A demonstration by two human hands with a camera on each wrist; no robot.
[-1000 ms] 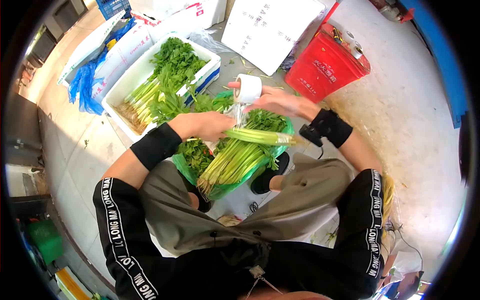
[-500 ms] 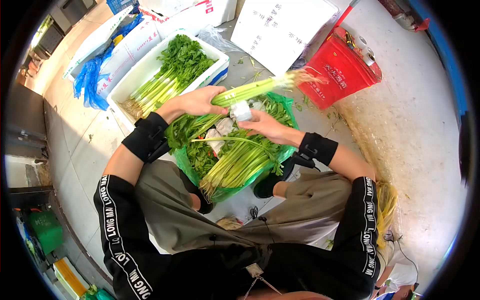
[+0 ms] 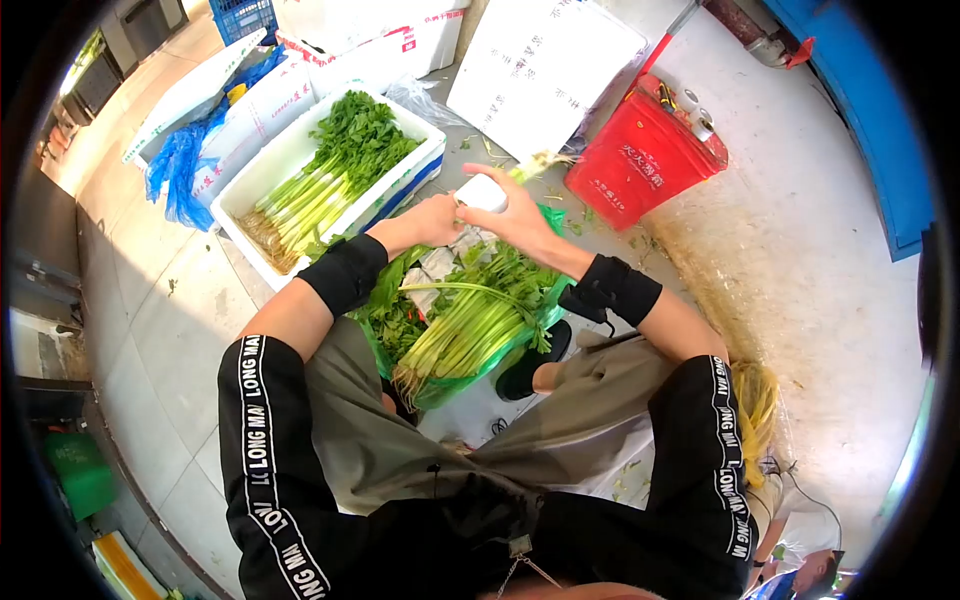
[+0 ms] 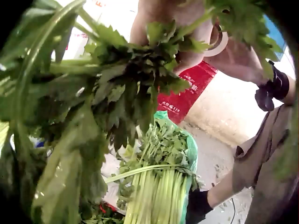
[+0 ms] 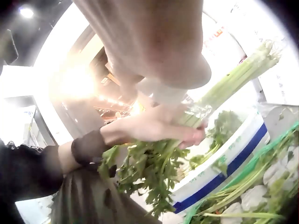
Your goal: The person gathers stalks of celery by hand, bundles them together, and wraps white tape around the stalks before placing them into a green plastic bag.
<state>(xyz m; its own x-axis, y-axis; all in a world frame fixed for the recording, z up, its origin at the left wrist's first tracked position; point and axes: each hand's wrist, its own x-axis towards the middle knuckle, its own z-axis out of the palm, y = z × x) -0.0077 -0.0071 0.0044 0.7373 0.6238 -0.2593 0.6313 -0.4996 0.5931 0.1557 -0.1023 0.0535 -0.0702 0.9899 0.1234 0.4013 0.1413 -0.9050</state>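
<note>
In the right wrist view the left hand grips a celery bunch, its leaves hanging below the hand and clear tape round its stalks. The right hand holds a white tape roll close beside the left hand in the head view. Only the root end of the held bunch shows there, pointing up and right past the roll. Leaves of the bunch cover much of the left wrist view. Below both hands, more celery lies in an open green bag.
A white foam box with celery bunches stands at left, beside boxes with a blue bag. A foam lid lies at the top. At right stand a red bucket with tape rolls and a yellow bag.
The left hand and bunch have turned, and the right hand with the roll has moved up beside it. One second ago the bunch pointed right, lower down.
</note>
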